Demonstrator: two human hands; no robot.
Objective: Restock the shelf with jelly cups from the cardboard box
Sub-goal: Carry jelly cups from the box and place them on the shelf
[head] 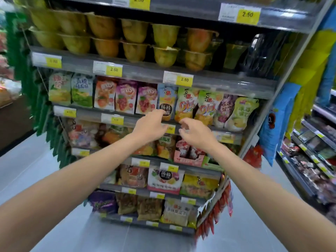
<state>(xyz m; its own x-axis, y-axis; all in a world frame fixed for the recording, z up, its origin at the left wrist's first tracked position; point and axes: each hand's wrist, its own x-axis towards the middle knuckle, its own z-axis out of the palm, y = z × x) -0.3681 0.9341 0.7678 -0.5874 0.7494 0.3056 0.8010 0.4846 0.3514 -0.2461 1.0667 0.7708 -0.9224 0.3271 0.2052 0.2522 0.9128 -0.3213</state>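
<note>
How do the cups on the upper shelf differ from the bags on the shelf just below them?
The jelly cups are see-through tubs showing yellow and orange filling; the pouches are printed, many-coloured bags. The jelly cups are stacked two high; the pouches stand upright in a single row. Both are lined up side by side.

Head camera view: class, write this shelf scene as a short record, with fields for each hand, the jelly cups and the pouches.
left hand: empty, fingers reaching toward a blue pouch
right hand: empty, fingers loosely curled
jelly cups: stacked two high, on the shelf above the hands
pouches: upright row, one shelf below the cups
cardboard box: not in view
</note>
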